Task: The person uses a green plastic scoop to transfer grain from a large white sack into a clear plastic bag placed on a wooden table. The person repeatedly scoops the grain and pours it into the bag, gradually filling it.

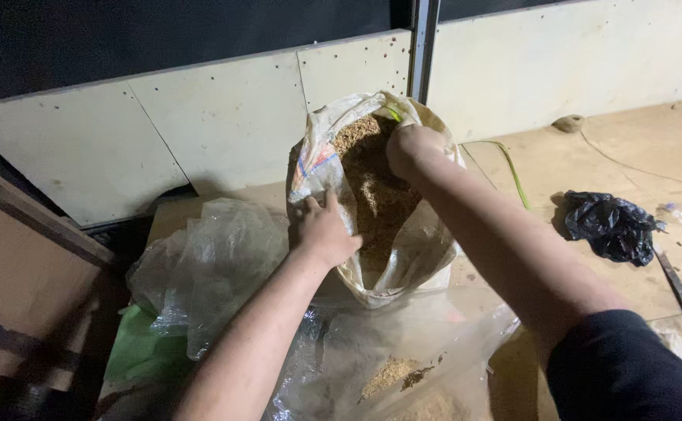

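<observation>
A woven white sack (314,160) stands open in the middle, filled with brown sawdust-like material (372,187). My left hand (321,230) grips the sack's near left rim and holds it open. My right hand (415,148) is at the far rim of the sack, fingers curled down into the brown material; what they hold is hidden. Below the sack lies a clear plastic bag (403,351) with some of the same brown material (392,374) inside.
Crumpled clear plastic (201,265) lies left of the sack, over something green (142,351). A black plastic bag (610,226) sits on the wooden floor at right. Pale wall panels (201,125) rise behind. A wooden board (21,273) leans at left.
</observation>
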